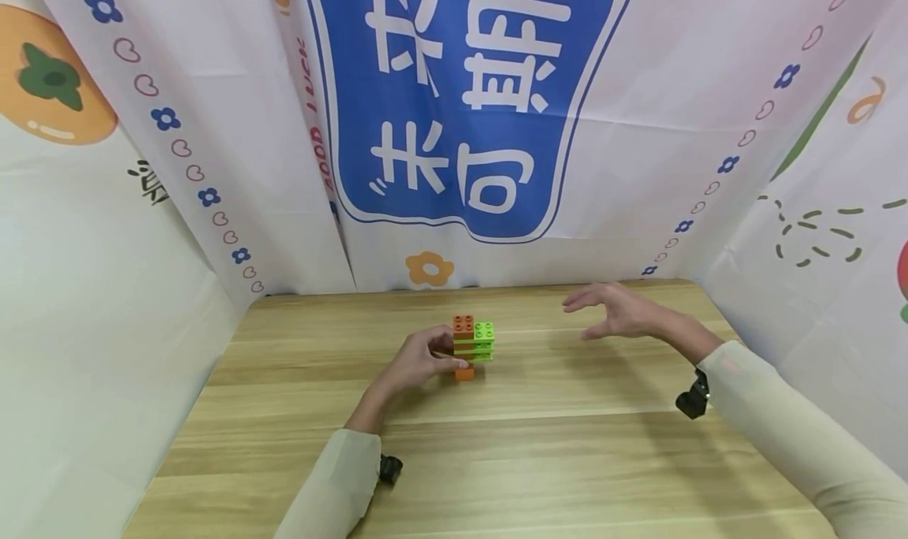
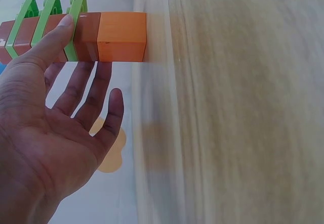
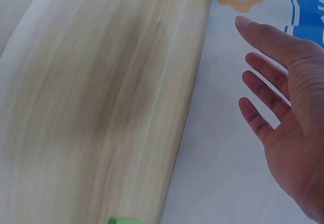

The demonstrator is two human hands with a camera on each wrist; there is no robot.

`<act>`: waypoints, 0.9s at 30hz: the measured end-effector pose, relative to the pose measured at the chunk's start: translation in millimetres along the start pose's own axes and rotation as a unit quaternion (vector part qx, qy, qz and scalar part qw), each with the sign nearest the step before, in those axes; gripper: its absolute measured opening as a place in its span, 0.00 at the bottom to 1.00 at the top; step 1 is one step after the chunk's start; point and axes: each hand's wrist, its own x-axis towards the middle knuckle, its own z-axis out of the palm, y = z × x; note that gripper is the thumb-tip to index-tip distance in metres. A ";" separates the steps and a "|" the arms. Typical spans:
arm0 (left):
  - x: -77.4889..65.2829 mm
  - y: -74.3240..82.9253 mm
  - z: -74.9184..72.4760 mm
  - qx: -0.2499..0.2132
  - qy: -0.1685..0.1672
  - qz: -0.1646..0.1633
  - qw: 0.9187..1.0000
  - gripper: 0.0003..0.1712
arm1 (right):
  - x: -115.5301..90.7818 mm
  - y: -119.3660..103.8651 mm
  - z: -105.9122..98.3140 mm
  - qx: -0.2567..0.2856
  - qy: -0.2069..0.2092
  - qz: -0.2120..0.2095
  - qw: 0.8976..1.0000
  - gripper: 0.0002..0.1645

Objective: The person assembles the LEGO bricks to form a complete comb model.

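A tower of toy building bricks (image 1: 464,331) stands upright near the middle of the table. Its bottom brick (image 2: 121,37) is orange, with brown bricks and thin green plates (image 1: 485,332) alternating above. The green plates jut out to the right in the head view. My left hand (image 1: 423,356) grips the tower from the left, thumb on the near side and fingers behind it. The left wrist view shows that hand (image 2: 55,128) with its thumb across a green plate. Off to the right, my right hand (image 1: 615,310) hovers over the table, fingers relaxed and holding nothing.
The wooden table (image 1: 539,460) reaches back to a white printed cloth (image 1: 624,192) with a blue sign (image 1: 454,176). Similar cloth hangs at both sides. At the bottom edge of the right wrist view, a bit of something green (image 3: 125,221) shows.
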 end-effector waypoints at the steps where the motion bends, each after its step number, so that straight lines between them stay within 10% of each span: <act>1: -0.2 0.1 0.0 0.000 0.000 0.000 1.000 0.16 | -2.0 2.2 -0.2 0.004 -0.002 0.009 1.000 0.29; 27: -1.4 0.3 0.6 -0.007 -0.001 0.003 1.000 0.16 | -50.2 54.3 -17.9 0.002 -0.017 0.079 0.997 0.29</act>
